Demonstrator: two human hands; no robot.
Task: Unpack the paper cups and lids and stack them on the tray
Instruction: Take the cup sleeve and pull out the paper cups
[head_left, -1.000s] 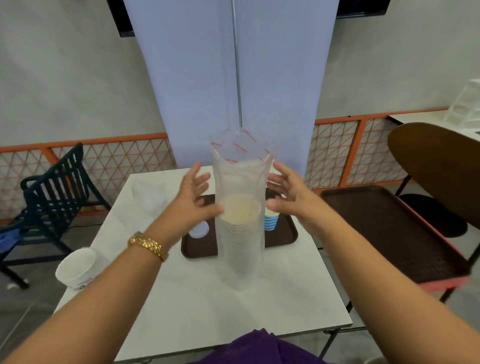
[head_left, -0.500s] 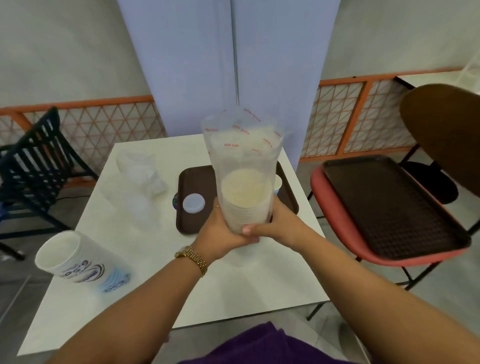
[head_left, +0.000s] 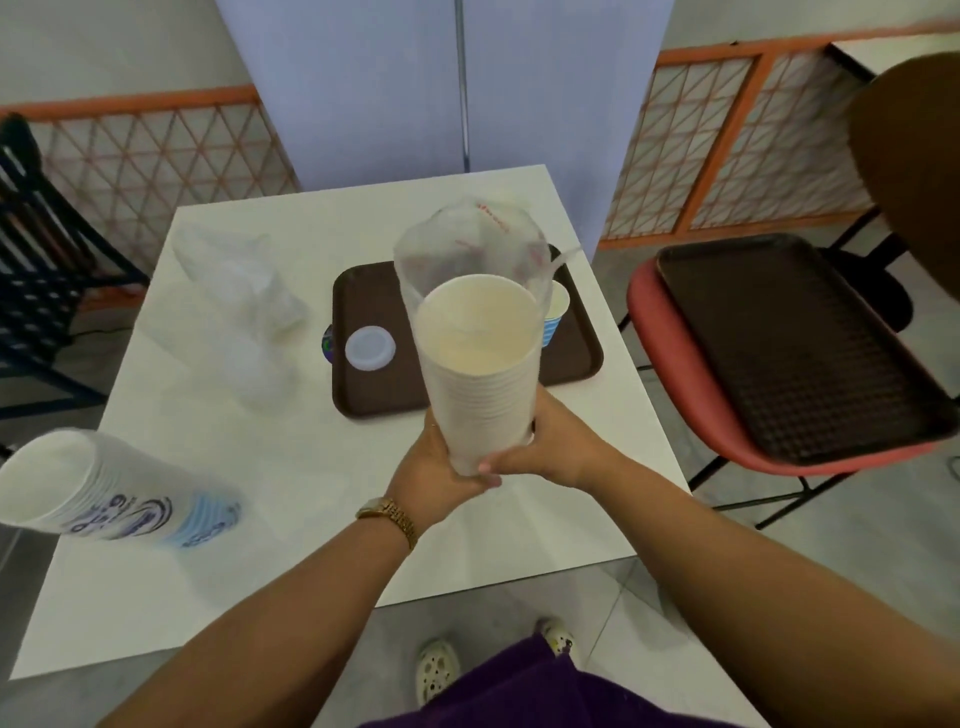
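Head cam view looking down at my own hands here: I've got the sleeve of paper cups (head_left: 480, 364) upright and lifted just off the worktop (head_left: 291, 467), both hands wrapped round its lower end. Left hand (head_left: 434, 475) cups the bottom from the near-left side, right hand (head_left: 550, 447) closes on it from the right, thumb across the front. So both are shut tight on the stack, nothing loose. The clear plastic bag (head_left: 470, 239) is already open and puffs up above the top rim, and the cups sit nested inside it. Brown tray (head_left: 374, 384) is right behind the stack, with a white lid (head_left: 370, 348) on its left part and a blue striped cup (head_left: 555, 312) on its right, half hidden behind the bag. Another printed cup sleeve (head_left: 111, 496) lies on its side at the near-left edge of the worktop, and a bag of clear lids (head_left: 244, 312) is left of the tray. My take on doing this bit well: keep one hand pinching the plastic low down and use the other to push the cups up and out from below, rather than yanking the top rim, since nested paper cups dent easily. Keep the column straight so it doesn't fan apart, and mind the striped cup when setting the stack down on the tray.
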